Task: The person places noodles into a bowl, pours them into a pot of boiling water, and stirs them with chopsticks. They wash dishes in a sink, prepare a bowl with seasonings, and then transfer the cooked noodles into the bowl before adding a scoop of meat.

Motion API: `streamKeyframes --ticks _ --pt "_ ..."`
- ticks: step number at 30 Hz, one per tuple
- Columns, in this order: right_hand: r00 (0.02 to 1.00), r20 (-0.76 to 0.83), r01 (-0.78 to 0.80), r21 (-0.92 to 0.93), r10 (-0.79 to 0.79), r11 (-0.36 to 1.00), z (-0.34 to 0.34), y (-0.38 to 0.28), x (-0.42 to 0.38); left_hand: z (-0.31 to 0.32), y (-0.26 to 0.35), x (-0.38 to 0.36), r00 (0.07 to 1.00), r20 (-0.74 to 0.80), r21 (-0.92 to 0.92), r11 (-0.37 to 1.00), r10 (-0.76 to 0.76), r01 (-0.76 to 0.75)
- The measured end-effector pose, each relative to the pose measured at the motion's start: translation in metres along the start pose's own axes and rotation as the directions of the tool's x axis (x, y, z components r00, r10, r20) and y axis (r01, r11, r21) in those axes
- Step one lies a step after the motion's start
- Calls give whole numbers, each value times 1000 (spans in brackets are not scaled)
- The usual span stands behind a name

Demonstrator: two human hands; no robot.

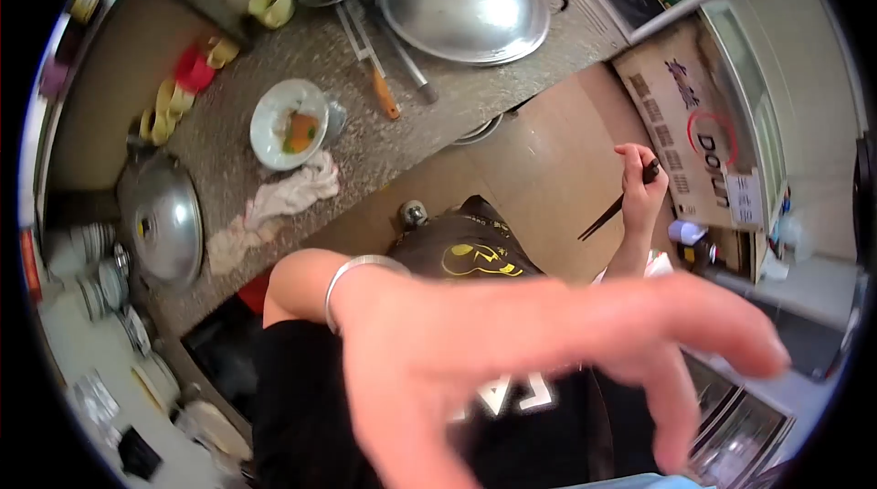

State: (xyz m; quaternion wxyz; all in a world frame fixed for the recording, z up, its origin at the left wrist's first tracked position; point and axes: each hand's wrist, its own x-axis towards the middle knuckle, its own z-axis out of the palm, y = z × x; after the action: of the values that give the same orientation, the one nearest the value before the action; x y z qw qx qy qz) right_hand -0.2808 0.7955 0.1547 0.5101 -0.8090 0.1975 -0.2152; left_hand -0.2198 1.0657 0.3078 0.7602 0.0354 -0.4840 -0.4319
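My left hand (512, 334) is large and close to the camera, a silver bangle (365, 262) on its wrist. Its fingers are apart and nothing is in them; it hides part of my black shirt (301, 398). Farther off on the right, the fingers of my right hand (642, 196) are closed around dark chopsticks (603, 218), whose tips point down to the left over the floor. On the counter to the left stands a white bowl (265, 128) with orange-brown liquid and a bit of green in it. A crumpled cloth (292, 194) lies beside the bowl.
The stone counter (384, 146) holds a large domed lid (457, 9), a strainer (379, 87) with a wooden handle, a ladle (406, 59) and another lid (174, 219). Yellow cups (271, 6) line the wall. A cardboard box (681, 123) stands at right. Stacked dishes (91, 274) are at far left.
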Motion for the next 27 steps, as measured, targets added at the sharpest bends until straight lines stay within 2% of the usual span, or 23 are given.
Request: streamKeyframes --ticks 2,3,4,5,6,8,9,10,11,12,13,14,16,17,19,20,22,23,24,25,26,27 --pt "998 38 -50 4 50 999 2 1 -4 -11 -6 -30 980 -135 158 973 -149 170" --pt "997 80 -6 73 0 997 1 6 -3 -25 -18 -51 944 -295 331 911 -148 246" --pt "991 120 37 147 -55 988 0 15 -1 -30 -21 -70 838 -516 410 808 -176 423" --pt "988 139 39 192 -67 981 -3 25 5 -44 -40 -96 772 -630 525 684 -89 506" --pt "982 170 39 238 -81 970 -4 33 10 -50 -64 -125 649 -759 492 612 -46 619" --pt "980 161 55 344 -117 937 4 37 14 -59 -124 -187 500 -866 435 506 10 745" --pt "947 272 37 434 -171 900 6 40 16 -47 -142 -201 385 -923 342 469 4 814" --pt "894 387 -3 511 -227 859 8 44 23 -40 -172 -218 325 -946 267 540 -13 798" --pt "881 381 -22 627 -282 779 18 45 23 -32 -198 -224 304 -953 242 595 -5 767" --pt "874 373 -61 720 -311 691 23 44 14 -31 -236 -233 327 -945 277 622 36 733" --pt "826 507 -279 748 -246 602 28 42 3 -21 -261 -226 301 -953 247 662 34 708" --pt "756 631 -484 717 -173 501 27 41 -5 -12 -282 -217 304 -951 263 678 61 686" --pt "386 899 -783 437 -206 442 31 71 -13 -3 -323 -205 235 -966 245 664 108 707" --pt "294 949 -861 316 -118 398 35 69 -36 5 -337 -201 197 -969 246 669 149 701" --pt "121 993 -940 111 8 322 32 68 -84 33 -370 -187 -59 -946 211 745 318 633" --pt "0 1000 -937 7 -18 350 28 67 -105 45 -380 -186 -97 -932 222 761 349 609" --pt "-231 973 -883 -217 17 416 14 54 -156 75 -397 -188 -215 -699 457 657 682 600" --pt "-353 936 -842 -321 8 432 8 52 -181 83 -411 -191 -283 -569 631 631 772 451" --pt "-465 885 -782 -417 13 463 -2 48 -207 95 -426 -195 -357 -428 785 537 830 308" --pt "-569 822 -697 -492 16 522 -10 48 -230 122 -436 -192 -403 -340 799 487 850 353" --pt "-655 756 -606 -545 26 579 -18 50 -255 144 -455 -198 -420 -302 807 464 856 364" --pt "-716 697 -522 -572 40 633 -25 53 -278 165 -473 -203 -465 -331 841 481 821 249"
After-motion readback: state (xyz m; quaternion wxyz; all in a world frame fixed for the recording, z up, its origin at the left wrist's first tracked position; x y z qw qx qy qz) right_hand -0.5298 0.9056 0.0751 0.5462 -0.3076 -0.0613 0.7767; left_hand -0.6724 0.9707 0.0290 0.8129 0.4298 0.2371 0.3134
